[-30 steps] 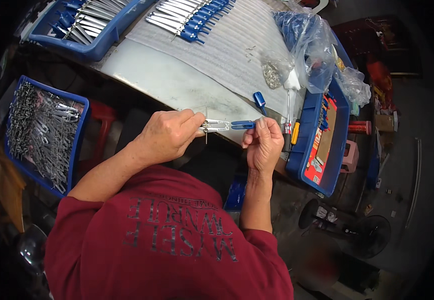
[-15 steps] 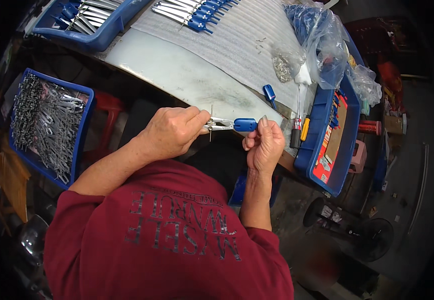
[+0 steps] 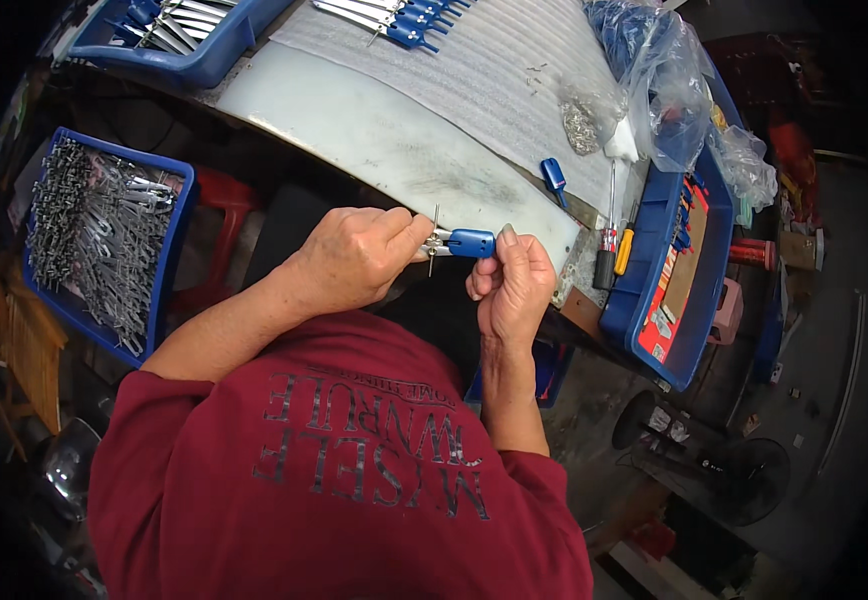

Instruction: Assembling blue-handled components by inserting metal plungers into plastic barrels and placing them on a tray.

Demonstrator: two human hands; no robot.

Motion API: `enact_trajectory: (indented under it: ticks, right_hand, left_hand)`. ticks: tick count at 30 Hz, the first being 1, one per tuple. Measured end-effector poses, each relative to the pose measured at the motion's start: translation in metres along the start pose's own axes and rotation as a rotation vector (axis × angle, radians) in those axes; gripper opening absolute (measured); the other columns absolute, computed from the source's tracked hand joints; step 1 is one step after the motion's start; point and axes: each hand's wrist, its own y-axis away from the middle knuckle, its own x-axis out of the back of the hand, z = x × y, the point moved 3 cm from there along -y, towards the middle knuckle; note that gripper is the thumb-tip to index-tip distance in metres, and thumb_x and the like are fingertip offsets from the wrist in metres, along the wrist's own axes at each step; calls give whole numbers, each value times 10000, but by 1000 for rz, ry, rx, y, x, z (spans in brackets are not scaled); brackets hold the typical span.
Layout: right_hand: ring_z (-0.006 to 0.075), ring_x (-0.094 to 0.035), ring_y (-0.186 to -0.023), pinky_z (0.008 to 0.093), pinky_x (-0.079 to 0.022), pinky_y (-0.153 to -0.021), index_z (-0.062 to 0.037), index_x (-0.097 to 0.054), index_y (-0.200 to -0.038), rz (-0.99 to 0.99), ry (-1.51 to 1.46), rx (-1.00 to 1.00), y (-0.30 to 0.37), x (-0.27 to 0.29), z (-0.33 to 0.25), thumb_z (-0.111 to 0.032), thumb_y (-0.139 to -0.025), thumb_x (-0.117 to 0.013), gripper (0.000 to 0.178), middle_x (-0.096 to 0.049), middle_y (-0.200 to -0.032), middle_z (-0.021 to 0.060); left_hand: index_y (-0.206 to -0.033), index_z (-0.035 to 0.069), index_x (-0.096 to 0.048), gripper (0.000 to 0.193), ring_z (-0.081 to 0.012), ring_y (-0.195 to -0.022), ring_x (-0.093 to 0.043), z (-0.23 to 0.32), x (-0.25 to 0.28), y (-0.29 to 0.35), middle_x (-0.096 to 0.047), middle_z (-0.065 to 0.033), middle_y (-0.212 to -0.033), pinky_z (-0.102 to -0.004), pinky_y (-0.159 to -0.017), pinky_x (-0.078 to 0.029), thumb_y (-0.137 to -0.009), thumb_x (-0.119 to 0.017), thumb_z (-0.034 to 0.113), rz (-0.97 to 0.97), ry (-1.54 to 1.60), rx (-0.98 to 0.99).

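Note:
In front of my chest, my left hand (image 3: 359,255) is closed on a silver metal piece (image 3: 437,241) with a thin cross pin through it. Most of that piece is hidden by my fingers. My right hand (image 3: 516,285) pinches the far end of a blue plastic cap (image 3: 472,243) between thumb and fingers. The cap sits over the metal piece's two arms, close to the pin. A similar blue part (image 3: 552,178) lies on the table nearby. At the top, a row of metal pieces with blue ends (image 3: 399,28) rests on white foam sheet (image 3: 494,90).
A blue tray (image 3: 189,200) of metal pieces stands left, beside a red stool (image 3: 229,215). Another blue bin (image 3: 204,65) is at the upper left. Right of the table are screwdrivers (image 3: 624,250), a blue crate (image 3: 644,310) and clear bags (image 3: 669,90). The table edge (image 3: 354,175) runs diagonally.
The blue cap has slid left along the metal arms, covering most of their length. My right hand has come closer to my left. The whole view has shifted slightly.

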Motion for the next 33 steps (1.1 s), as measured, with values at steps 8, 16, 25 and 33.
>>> enact_trajectory:
  ticks: [8, 16, 25, 33]
  right_hand:
    - [101, -406, -366, 232, -335, -338, -75, -416, -670, -26, 70, -2, 5, -3, 4, -161, -882, -494, 242, -478, -516, 48]
    - [110, -446, -410, 231, -383, -383, -43, -463, -727, -131, 192, 92, 4, 5, 5, -167, -887, -489, 204, -519, -580, 70]
    - [131, -544, -648, 222, -433, -570, 15, -573, -1025, -478, 910, 477, 5, 1, -28, -103, -708, -695, 360, -588, -886, 72]
    - [178, -538, -591, 266, -422, -533, 5, -596, -951, -598, 1000, 732, 6, -3, -27, -85, -670, -703, 314, -572, -701, 90]
  left_hand:
    - [-846, 13, -500, 199, -208, -520, -510, 0, -2, 3, -442, -67, -609, -313, -454, -408, -704, -609, 100, -22, -6, -2]
    - [-842, 14, -494, 228, -233, -526, -504, 1, 2, 2, -446, -79, -620, -327, -454, -397, -683, -630, 102, -22, 78, -5]
    - [-831, 23, -489, 222, -242, -534, -507, -1, 4, 4, -451, -83, -629, -337, -459, -398, -689, -632, 115, -69, 96, -5]
    - [-861, 14, -494, 246, -242, -537, -513, 5, 6, 5, -437, -84, -628, -341, -470, -399, -684, -633, 113, -92, 89, -25]
